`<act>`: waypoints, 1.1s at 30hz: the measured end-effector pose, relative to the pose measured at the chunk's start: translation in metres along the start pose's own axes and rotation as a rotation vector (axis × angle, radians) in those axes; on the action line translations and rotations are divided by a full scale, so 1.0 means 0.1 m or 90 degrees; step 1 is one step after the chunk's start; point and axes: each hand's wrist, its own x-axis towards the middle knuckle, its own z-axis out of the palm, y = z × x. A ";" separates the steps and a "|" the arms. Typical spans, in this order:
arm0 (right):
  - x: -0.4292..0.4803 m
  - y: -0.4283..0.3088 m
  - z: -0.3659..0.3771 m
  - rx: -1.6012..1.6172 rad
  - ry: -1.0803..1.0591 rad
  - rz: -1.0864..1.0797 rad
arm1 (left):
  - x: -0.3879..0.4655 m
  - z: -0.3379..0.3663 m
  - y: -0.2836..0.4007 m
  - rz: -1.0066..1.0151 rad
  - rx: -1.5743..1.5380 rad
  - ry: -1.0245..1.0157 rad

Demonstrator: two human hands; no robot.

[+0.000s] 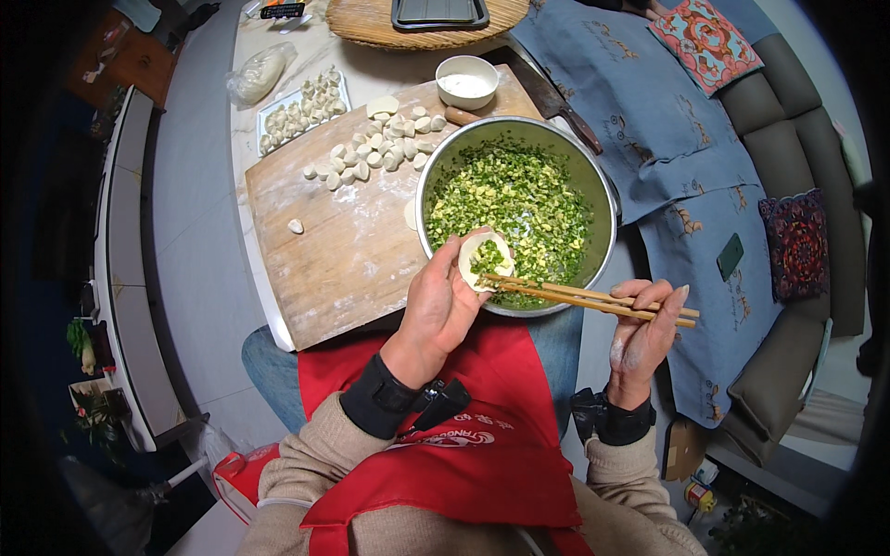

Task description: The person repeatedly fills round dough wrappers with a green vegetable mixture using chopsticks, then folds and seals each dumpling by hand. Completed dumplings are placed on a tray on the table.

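Observation:
A round dough wrapper (467, 267) rests in my left hand (438, 306), which is cupped around it over the near left rim of a large metal bowl (610, 260). Chopped green and yellow filling (490, 260) sits in the wrapper's middle. My right hand (641, 323) grips a pair of wooden chopsticks (591, 297), their tips touching the filling at the wrapper's near edge. More of the chopped green and yellow mixture (507, 198) lies inside the bowl.
Left of the bowl, a floured wooden board (334, 257) carries several cut dough pieces (382, 142). A white bowl of flour (467, 83), a rolling pin handle (460, 117) and a cleaver (542, 90) lie beyond. Small dumplings fill a tray (263, 144). A phone (730, 257) rests on the covered sofa.

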 end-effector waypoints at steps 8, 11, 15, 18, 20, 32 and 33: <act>0.04 -0.04 -0.14 0.026 0.072 -0.015 | -0.02 0.01 0.03 0.008 -0.003 0.015; 0.03 -0.02 -0.15 0.024 0.072 -0.005 | -0.02 0.01 0.02 0.008 -0.007 0.010; 0.03 0.02 -0.15 0.008 0.069 -0.025 | 0.00 0.00 0.01 0.012 -0.005 0.021; 0.06 0.02 -0.16 -0.039 0.151 -0.076 | 0.01 -0.02 0.03 0.009 -0.002 0.035; 0.05 0.02 -0.15 -0.098 0.205 -0.105 | 0.01 -0.04 0.04 0.019 -0.002 0.022; 0.02 0.34 0.20 -0.576 -0.409 -0.445 | -0.10 0.06 0.12 0.008 0.046 -0.011; 0.04 0.42 0.26 -0.608 -0.457 -0.412 | -0.12 0.08 0.13 0.005 0.053 -0.021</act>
